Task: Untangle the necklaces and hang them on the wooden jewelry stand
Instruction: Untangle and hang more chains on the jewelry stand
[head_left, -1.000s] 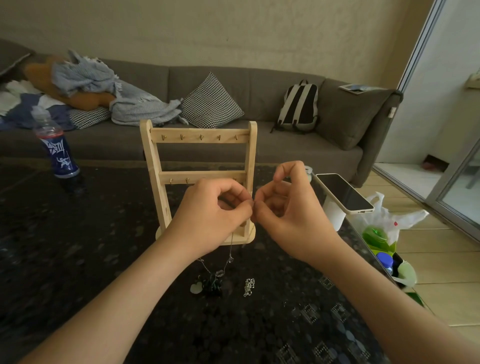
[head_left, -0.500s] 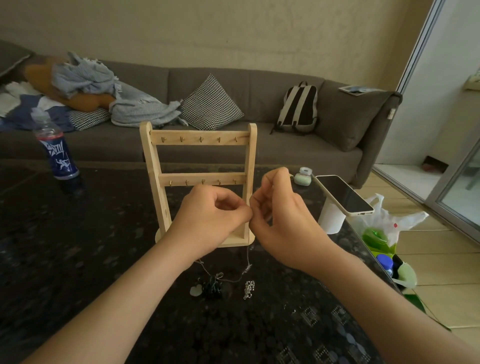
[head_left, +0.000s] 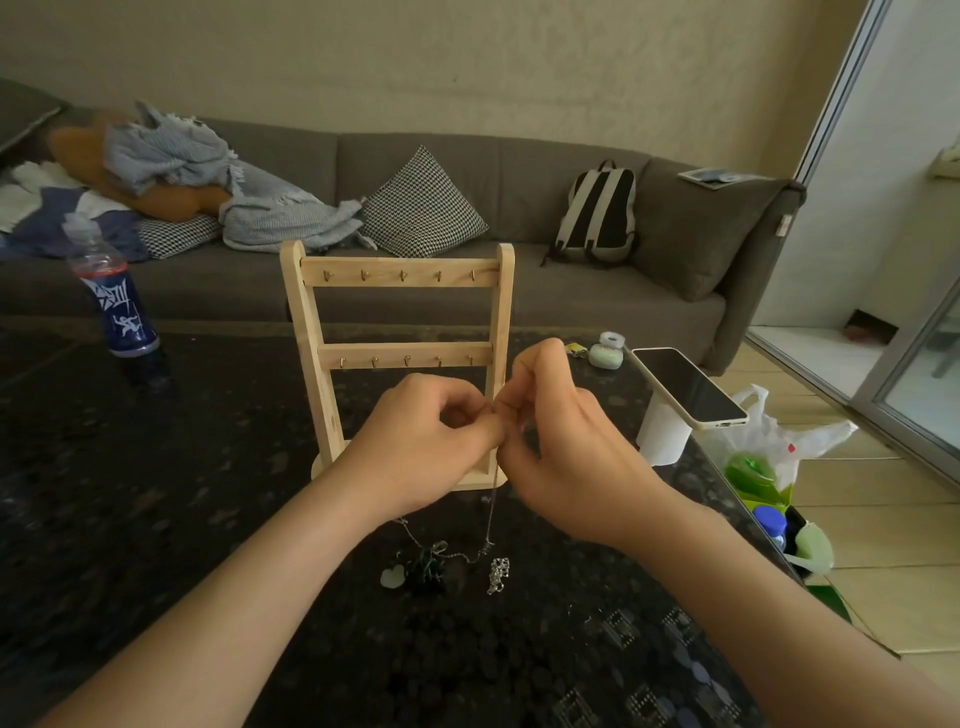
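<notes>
Your left hand (head_left: 426, 441) and right hand (head_left: 561, 441) pinch the chain (head_left: 491, 512), likely limp and delicate; grip nearer the knot (head_left: 427, 567) at six o'clock.

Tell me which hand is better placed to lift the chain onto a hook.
Probably the right hand: it reaches higher, close beneath the lower hooks of the wooden stand, and it pinches the chain. The left hand pinches the same chain beside it and could steady it above the tangle.
</notes>
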